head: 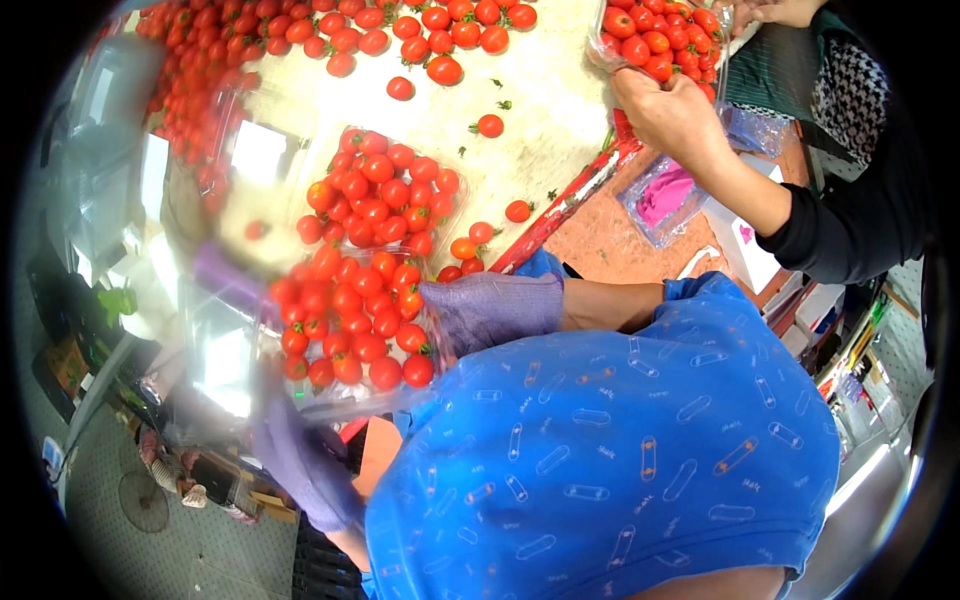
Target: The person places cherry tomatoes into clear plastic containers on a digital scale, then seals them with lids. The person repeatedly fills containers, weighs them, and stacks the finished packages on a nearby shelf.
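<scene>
A clear plastic clamshell box of cherry tomatoes (360,330) is held between my two purple-gloved hands. My left hand (296,450) grips its lower left side, with the fingers partly hidden and blurred. At its right side is my right hand (487,307), fingers against the wall. The box's clear lid (225,360) stands open to the left, full of glare. Just beyond, a second clear box of tomatoes (382,191) rests on the pale tabletop (555,142). A blurred purple shape (232,281) shows at the left; what it is, I cannot tell.
Loose tomatoes (202,67) are heaped at the upper left, several more scattered nearby. A co-worker's hand (675,112) holds another filled box (660,37) at the upper right. A red table edge (562,206) runs diagonally. Beyond it lies a pink item in plastic (664,195).
</scene>
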`<action>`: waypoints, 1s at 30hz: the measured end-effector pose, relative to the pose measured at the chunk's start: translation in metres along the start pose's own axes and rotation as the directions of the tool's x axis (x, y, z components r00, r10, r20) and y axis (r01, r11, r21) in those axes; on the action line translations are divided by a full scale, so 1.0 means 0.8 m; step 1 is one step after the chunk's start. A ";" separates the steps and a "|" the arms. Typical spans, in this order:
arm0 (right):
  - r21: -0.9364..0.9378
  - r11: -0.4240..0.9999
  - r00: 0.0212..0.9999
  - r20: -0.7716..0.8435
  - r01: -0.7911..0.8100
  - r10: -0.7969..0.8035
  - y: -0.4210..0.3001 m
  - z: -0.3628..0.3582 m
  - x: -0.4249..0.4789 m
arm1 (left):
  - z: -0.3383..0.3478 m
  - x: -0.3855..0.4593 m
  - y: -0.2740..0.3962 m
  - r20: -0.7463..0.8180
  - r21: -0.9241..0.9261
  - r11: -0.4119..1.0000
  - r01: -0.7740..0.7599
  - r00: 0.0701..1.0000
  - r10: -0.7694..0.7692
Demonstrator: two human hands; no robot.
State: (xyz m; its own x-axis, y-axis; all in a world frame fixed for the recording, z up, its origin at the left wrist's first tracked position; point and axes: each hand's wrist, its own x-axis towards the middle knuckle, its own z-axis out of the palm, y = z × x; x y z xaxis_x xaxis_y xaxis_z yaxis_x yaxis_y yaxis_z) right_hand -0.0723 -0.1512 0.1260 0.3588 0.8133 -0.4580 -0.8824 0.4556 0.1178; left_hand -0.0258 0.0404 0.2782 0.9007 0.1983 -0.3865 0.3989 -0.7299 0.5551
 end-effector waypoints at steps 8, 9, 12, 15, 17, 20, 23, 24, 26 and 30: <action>0.185 0.980 0.994 0.098 -0.070 0.052 0.022 -0.030 0.038 | 0.006 0.001 0.012 -0.084 -0.125 0.991 0.042 0.995 -0.052; 0.155 0.985 0.995 0.083 -0.072 0.060 0.018 -0.029 0.036 | 0.008 0.000 0.019 -0.103 -0.172 0.981 0.086 0.989 -0.104; 0.129 0.991 0.998 0.040 -0.043 0.038 0.011 -0.008 0.015 | 0.005 -0.001 0.025 -0.063 -0.147 0.984 0.101 0.992 -0.111; 0.155 0.988 1.000 0.025 -0.009 0.005 0.009 -0.013 0.018 | 0.009 0.001 0.024 -0.070 -0.189 0.978 0.086 0.992 -0.101; 0.235 0.972 1.000 -0.003 -0.001 0.002 0.014 -0.010 0.022 | 0.009 0.000 0.026 -0.073 -0.172 0.982 0.081 0.993 -0.094; 0.168 0.986 1.000 -0.026 0.000 0.004 0.011 -0.008 0.021 | 0.009 -0.003 0.020 -0.131 -0.153 0.987 0.041 0.990 -0.061; 0.059 0.994 0.996 -0.015 -0.088 0.089 0.009 -0.003 0.014 | 0.010 -0.002 0.006 -0.202 -0.236 0.971 -0.043 0.979 -0.006; 0.058 0.997 0.998 -0.007 -0.057 0.057 0.010 -0.008 0.019 | 0.011 -0.003 0.019 -0.172 -0.209 0.977 -0.048 0.985 0.012; 0.056 0.998 1.000 0.009 0.008 -0.009 0.008 -0.015 0.029 | 0.002 0.004 0.035 -0.071 -0.149 0.987 0.055 0.995 -0.066; 0.181 0.983 0.990 0.138 0.006 -0.032 0.019 -0.011 0.031 | 0.004 0.003 0.028 -0.098 -0.228 0.974 -0.001 0.995 -0.023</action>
State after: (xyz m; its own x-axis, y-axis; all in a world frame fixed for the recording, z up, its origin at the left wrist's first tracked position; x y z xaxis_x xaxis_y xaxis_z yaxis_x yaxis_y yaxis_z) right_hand -0.0792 -0.1275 0.1086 0.4252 0.8408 -0.3351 -0.8105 0.5185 0.2725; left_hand -0.0148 0.0228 0.2874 0.9041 0.2780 -0.3246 0.4272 -0.5615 0.7087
